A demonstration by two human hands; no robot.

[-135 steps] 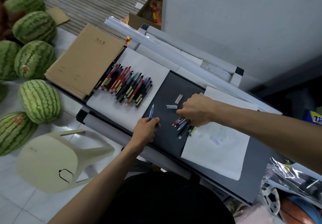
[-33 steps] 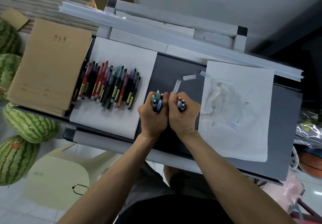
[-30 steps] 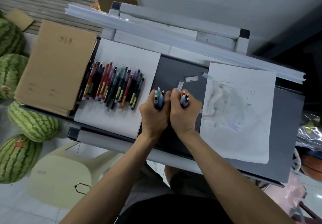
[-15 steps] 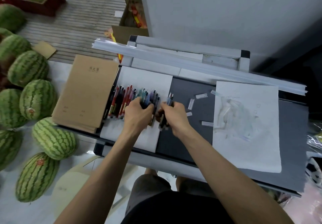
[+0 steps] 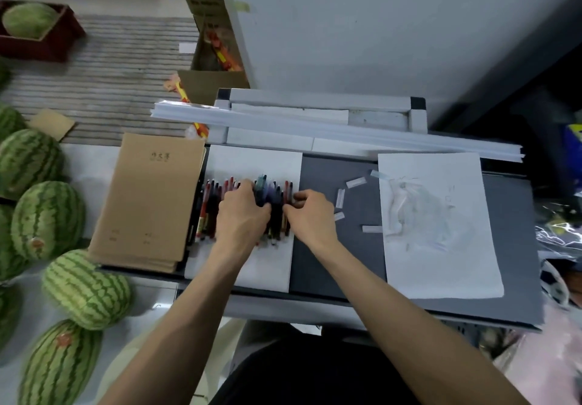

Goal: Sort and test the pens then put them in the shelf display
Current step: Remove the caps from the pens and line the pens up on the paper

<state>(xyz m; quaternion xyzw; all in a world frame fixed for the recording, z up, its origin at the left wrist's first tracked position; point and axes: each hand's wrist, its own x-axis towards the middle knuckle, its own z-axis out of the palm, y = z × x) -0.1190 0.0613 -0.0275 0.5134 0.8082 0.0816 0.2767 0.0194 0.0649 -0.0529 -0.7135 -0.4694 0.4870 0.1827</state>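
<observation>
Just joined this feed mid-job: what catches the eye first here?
The left hand and right hand meet over the pens, lined up on a white sheet mid-table. Striped watermelons crowd the floor at left, and a scribbled test paper lies at right.

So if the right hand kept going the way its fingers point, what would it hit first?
The pens lying in a row on the white sheet: the right hand points left at the row's right end and seems to touch it. Beyond them lies the left hand.
</observation>
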